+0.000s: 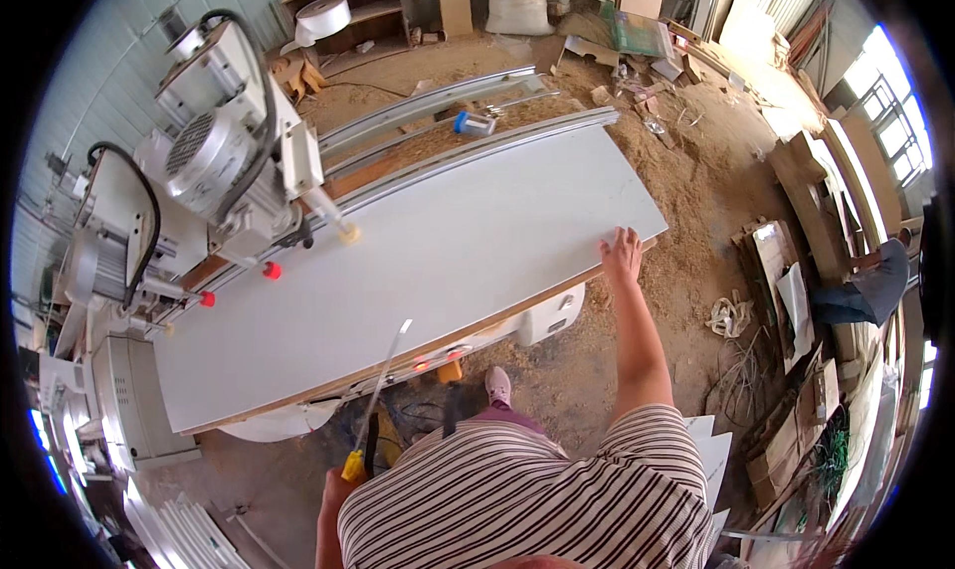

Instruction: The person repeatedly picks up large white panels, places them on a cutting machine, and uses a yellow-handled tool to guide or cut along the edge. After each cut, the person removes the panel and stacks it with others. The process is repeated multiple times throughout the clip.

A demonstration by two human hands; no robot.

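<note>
A long white panel (428, 251) lies across the machine bed in front of me, its brown edge facing my body. My right hand (622, 256) reaches out to the panel's near right corner, fingers spread and resting on its surface. Low at the left, my left hand (338, 491) is closed round a yellow air blow gun (353, 465). The gun's long thin nozzle rises beside the panel's near edge and ends in a bent, pale tip over the board. My striped shirt hides part of the left forearm.
A machine with motors (214, 161) and red-capped posts stands at the panel's far left. Metal rails (428, 176) run behind the panel, with a blue-capped container (475, 123) beyond. Sawdust covers the floor. Stacked boards (781, 281) and another person (870, 285) are at the right.
</note>
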